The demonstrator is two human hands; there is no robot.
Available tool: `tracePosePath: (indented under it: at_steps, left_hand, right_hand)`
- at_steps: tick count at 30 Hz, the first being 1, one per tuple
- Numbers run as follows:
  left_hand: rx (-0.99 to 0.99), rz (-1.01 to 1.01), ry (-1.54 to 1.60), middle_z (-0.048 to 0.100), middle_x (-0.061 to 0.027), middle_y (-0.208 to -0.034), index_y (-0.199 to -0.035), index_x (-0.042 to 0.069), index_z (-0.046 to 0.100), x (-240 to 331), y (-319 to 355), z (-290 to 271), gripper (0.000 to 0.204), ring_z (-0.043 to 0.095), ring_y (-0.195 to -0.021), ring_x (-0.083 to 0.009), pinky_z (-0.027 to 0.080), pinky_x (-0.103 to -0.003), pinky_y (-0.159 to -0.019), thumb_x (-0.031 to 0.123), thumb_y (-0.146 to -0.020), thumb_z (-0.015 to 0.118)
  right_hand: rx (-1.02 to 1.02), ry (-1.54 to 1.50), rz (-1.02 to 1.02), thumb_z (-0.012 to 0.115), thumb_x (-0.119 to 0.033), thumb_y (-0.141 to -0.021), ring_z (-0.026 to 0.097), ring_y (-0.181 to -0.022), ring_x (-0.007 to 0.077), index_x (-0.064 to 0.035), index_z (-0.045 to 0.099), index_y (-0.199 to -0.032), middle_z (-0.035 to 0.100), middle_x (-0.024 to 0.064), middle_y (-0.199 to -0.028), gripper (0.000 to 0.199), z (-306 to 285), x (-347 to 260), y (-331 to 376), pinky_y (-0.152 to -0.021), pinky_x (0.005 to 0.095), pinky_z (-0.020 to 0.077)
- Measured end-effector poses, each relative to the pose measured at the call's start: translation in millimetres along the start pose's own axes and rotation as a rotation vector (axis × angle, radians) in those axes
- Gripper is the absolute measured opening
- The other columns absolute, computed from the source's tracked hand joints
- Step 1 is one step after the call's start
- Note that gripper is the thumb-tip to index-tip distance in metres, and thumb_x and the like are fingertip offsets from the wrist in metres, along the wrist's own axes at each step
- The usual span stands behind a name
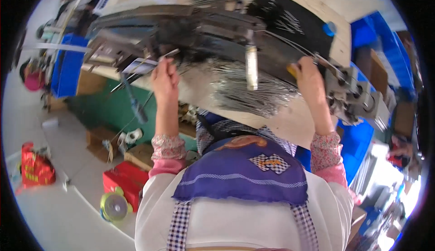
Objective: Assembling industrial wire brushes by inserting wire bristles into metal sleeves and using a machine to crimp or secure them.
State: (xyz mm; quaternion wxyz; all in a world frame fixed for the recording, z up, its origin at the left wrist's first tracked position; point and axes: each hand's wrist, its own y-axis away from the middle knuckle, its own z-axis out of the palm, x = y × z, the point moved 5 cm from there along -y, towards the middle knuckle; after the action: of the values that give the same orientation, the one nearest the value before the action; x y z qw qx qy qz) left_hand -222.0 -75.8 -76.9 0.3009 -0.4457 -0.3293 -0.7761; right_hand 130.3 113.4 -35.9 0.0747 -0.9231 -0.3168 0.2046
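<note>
My left hand [166, 80] is closed at the left part of a long dark metal machine [176, 24]. By its fingertips is a short pale rod [170, 53]; motion blur hides whether the fingers hold it. My right hand [310, 76] is closed at the machine's right part, its fingers on a small yellow piece [292, 71] that is mostly hidden. Between my hands lies a pile of thin metal wires [253, 95] on the wooden bench. A pale cylindrical handle [251, 67] hangs down from the machine above the wires.
More wires [287, 22] lie on a black mat behind the machine. A metal mechanism [355, 92] stands right of my right hand. Blue bins [68, 65] flank the bench. On the floor at left are a red box [127, 181], a green fan [114, 205] and a red bag [36, 167].
</note>
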Motion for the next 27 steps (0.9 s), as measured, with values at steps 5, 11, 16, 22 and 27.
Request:
tracePosePath:
  at_steps: [5,11,16,22,27]
  left_hand:
    - [-0.173,0.232,-0.047,0.038,0.0046,-0.06,-0.085,0.008,0.053,12,85,85,0.025,0.028,-0.043,-0.0038,0.023,-0.02,-0.036,0.025,-0.102,0.045]
    - [-0.977,-0.667,-0.03,0.036,0.0066,-0.059,-0.085,0.007,0.052,-38,134,246,0.027,0.029,-0.041,-0.0035,0.021,-0.02,-0.035,0.029,-0.1,0.05]
    - [-0.69,-0.6,0.046,0.038,0.0041,-0.06,-0.085,0.006,0.051,-61,104,247,0.028,0.034,-0.042,-0.0059,0.023,-0.024,-0.037,0.029,-0.1,0.049]
    - [-0.525,-0.221,0.064,0.042,0.0039,-0.06,-0.086,0.006,0.053,-55,98,234,0.026,0.034,-0.042,-0.0061,0.024,-0.022,-0.036,0.028,-0.1,0.05]
    - [-0.449,-0.295,0.05,0.039,0.0046,-0.059,-0.087,0.008,0.055,-52,101,233,0.023,0.029,-0.045,-0.0055,0.023,-0.022,-0.041,0.026,-0.101,0.049]
  right_hand:
    - [-0.085,-0.298,0.046,0.063,-0.01,-0.088,0.056,-0.072,0.0336,0.0006,0.053,-0.087,0.055,0.017,-0.079,0.016,-68,-42,36,-0.064,0.0385,0.0451]
    - [-0.2,-0.411,0.06,0.067,-0.013,-0.087,0.052,-0.061,0.018,0.0017,0.055,-0.084,0.055,0.0112,-0.071,0.019,-111,-41,34,-0.057,0.0295,0.0426]
    - [-0.377,-0.438,0.1,0.066,-0.01,-0.085,0.066,-0.069,0.0273,0.0011,0.059,-0.091,0.064,0.0171,-0.079,0.015,-129,-28,51,-0.062,0.0317,0.0489]
    - [0.108,-0.34,-0.058,0.06,-0.008,-0.086,0.064,-0.084,0.036,-0.0027,0.06,-0.102,0.066,0.0178,-0.089,0.016,-143,-35,-37,-0.072,0.0366,0.0506]
    - [-0.349,-0.352,-0.282,0.061,-0.011,-0.083,0.06,-0.096,0.0385,-0.0029,0.066,-0.103,0.065,0.0193,-0.099,0.022,-51,-54,-94,-0.083,0.0426,0.0487]
